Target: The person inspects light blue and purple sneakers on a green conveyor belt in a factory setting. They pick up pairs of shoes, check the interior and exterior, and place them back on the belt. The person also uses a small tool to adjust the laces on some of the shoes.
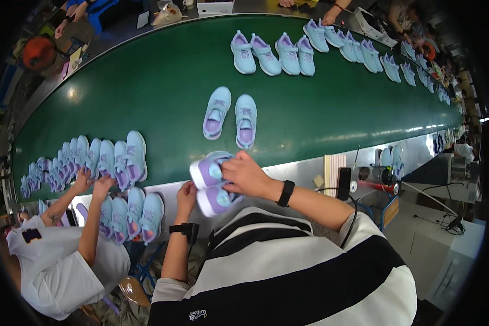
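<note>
My right hand (246, 174) is closed round a pair of light blue and lilac sneakers (216, 201), held together at the belt's near edge with their heels to the left. Just left of those heels is my left hand (186, 195), its fingers drawn together; whatever may be between them is too small to make out. Ahead of my hands, a light blue sneaker (218, 111) and its mate (246, 122) lie apart on the green belt (168, 92), toes pointing away from me.
A row of sneakers (288, 53) runs along the far side, where another person's hand (331, 15) touches one. At left, a co-worker's hands (100, 187) reach to more lined-up sneakers (135, 155). Right of me, a phone (343, 183) and a striped pad (334, 171) sit on the metal ledge.
</note>
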Available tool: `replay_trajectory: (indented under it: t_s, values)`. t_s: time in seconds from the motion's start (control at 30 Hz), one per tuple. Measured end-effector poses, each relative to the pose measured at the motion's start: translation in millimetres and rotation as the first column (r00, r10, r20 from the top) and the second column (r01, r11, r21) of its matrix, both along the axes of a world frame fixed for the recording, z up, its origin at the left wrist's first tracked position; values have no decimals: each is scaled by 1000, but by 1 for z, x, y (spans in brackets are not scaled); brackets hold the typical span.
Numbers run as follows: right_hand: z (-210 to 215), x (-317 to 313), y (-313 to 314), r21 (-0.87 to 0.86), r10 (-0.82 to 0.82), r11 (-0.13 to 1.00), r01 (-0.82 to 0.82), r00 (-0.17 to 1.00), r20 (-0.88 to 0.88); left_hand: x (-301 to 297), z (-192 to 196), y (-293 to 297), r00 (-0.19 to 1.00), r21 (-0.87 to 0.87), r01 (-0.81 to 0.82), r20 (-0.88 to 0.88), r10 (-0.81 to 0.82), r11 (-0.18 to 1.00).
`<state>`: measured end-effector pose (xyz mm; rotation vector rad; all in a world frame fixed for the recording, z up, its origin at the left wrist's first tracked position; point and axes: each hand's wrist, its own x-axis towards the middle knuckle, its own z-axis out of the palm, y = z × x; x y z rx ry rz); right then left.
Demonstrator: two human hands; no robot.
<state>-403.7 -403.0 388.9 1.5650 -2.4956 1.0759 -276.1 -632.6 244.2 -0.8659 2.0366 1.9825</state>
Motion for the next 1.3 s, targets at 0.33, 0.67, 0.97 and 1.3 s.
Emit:
replay_trajectory:
  t_s: [0.33,0.67,0.97,1.3]
  values:
    - [91,-252,-45,-258,-738,653,712,675,-6,-178,-17,9,991,-191,126,-22,-133,973]
    - [-36,-96,113,614,-730,617,492,649,213,-240,-24,42,895,-511,443,210,-393,737]
    - [-133,93,180,564,-653,694,448,721,231,-165,65,52,978,-250,190,-35,-205,950]
    - [43,66,86,-298,-108,692,658,502,858,-12,250,81,799,-665,-143,-515,-312,733]
